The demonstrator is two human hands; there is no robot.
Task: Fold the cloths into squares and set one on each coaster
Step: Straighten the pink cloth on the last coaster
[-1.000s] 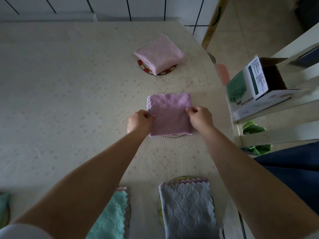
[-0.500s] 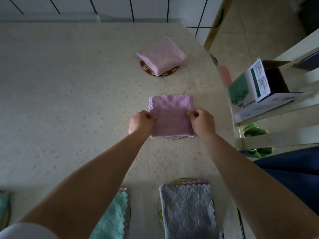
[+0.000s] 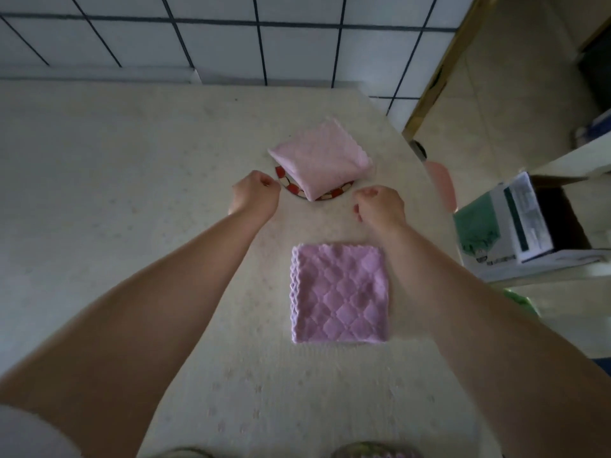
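Pale pink terry, that's the target: the pink cloth [image 3: 319, 160] sits folded on the red-and-white coaster [image 3: 291, 186], dead ahead of both hands and just beyond the knuckles. It lies skewed, corners pointing off at an angle, with the coaster's rim peeking out along its near-left edge, so it looks due for a straightening. The left hand [image 3: 254, 196] is the closer one, just beside the coaster's left rim, fingers curled in a loose fist and holding nothing. The right hand [image 3: 380, 204] hovers near the cloth's near corner, a little further back, also loosely curled and empty. The two hands flank that near corner, left and right, neither touching the fabric as far as I can see.

Behind the wrists, between the forearms and closer to the right one, the lilac cloth [image 3: 339, 294] lies flat in a tidy square, scalloped edge to the left, released. If there's a coaster beneath it, it's completely covered; I can't tell.

Everything rests on the table [image 3: 132, 193], cream with a faint flecked pattern. Beyond the fingertips a tiled wall [image 3: 215, 38] with dark grout closes it off. Out past the right hand an open cardboard box [image 3: 529, 223] sits on a pale shelf, clear of the work.
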